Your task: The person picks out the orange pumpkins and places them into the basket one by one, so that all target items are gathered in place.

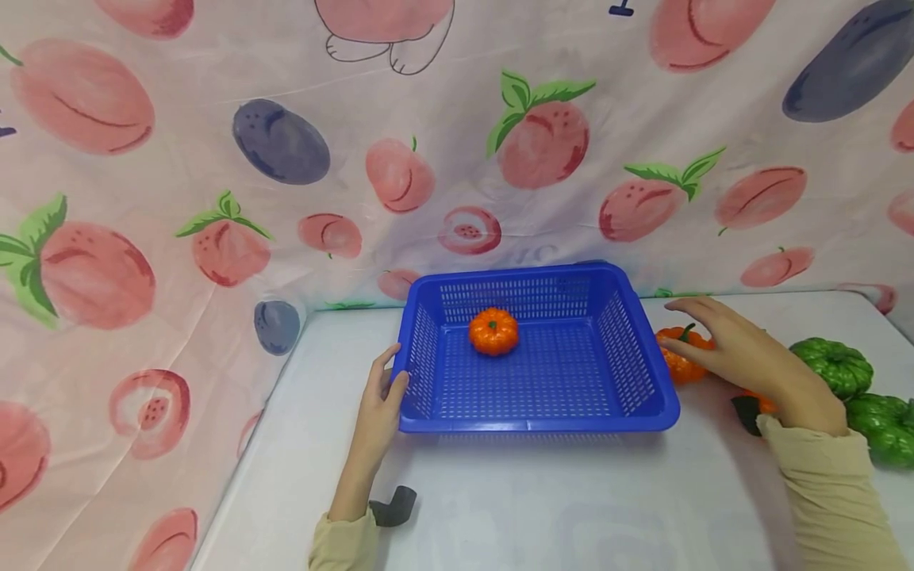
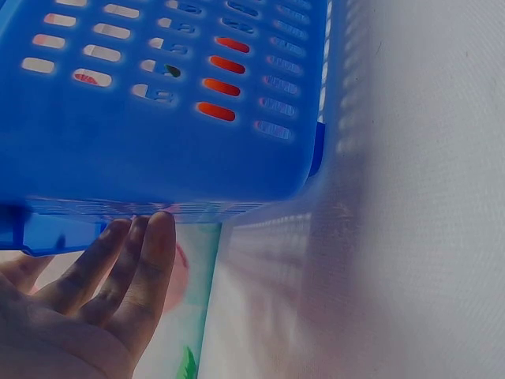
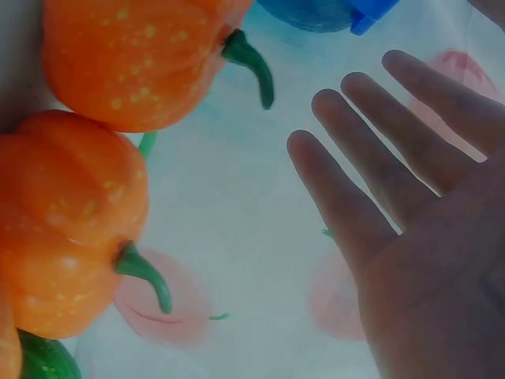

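Peach-print cloth (image 1: 435,103) hangs behind a white tabletop (image 1: 543,500); blue basket (image 1: 528,426) sits on it, one orange pumpkin (image 1: 493,333) inside, left of centre toward the back.

Left hand (image 1: 380,408) is at the basket's left rim, fingers fairly straight, tips up against it. Reads as steadying, not carrying.

Right hand (image 1: 739,349) is spread, nothing gripped, over the second orange pumpkin (image 1: 681,373), just outside the basket's right side. Contact: can't tell. Green pumpkin (image 1: 831,367) and another green one (image 1: 884,432) lie farther right.

My read: loading step, reach for the second orange. Next move calls for closing thumb and fingers round it, lifting over the rim, lowering beside the first.

Writing: no brand or label visible on basket or pumpkins. Dark mark (image 1: 621,10) up top is cut off; pale mark (image 1: 537,254) behind the basket, too faint to read.
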A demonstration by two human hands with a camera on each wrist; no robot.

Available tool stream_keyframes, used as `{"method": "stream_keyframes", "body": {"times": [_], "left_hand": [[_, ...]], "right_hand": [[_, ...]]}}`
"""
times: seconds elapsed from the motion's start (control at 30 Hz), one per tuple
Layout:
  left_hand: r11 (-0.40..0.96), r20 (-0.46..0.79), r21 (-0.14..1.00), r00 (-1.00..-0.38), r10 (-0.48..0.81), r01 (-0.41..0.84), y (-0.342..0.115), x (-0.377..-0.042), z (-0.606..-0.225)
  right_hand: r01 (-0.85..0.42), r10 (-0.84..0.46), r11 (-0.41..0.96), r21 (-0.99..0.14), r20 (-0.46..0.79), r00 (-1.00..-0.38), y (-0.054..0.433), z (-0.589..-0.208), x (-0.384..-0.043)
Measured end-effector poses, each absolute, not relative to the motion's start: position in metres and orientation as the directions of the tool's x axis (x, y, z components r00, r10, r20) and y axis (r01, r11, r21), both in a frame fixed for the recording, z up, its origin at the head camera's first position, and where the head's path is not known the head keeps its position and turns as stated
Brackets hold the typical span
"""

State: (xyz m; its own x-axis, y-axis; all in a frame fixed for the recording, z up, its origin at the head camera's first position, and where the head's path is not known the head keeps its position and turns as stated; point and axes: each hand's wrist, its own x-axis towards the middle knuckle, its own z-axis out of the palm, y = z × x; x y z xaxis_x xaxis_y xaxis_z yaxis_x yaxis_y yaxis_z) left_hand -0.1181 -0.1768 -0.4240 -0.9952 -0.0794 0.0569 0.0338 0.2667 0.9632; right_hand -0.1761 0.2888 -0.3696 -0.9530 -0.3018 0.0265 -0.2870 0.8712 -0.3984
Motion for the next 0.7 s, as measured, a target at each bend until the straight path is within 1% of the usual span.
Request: {"method": "stream_keyframes", "body": {"times": [0.17, 0.43, 0.7], "left_hand": [[0.264, 0.064, 0.964, -0.995, -0.077, 0.042, -0.177, -0.119, -0.424], [0.267, 0.061, 0.963, -0.994, -0.086, 0.036, -0.177, -0.12, -0.426], [0.271, 0.058, 0.962, -0.995, -0.085, 0.033, -0.177, -0.12, -0.427]], "right_hand": [[-0.272, -0.294, 0.875, -0.401, 0.007, -0.956, 0.292, -0.374, -0.177], [-0.309, -0.322, 0.861, -0.405, 0.039, -0.946, 0.299, -0.383, -0.181], [-0.297, -0.322, 0.859, -0.416, 0.011, -0.947, 0.303, -0.388, -0.184]]}}
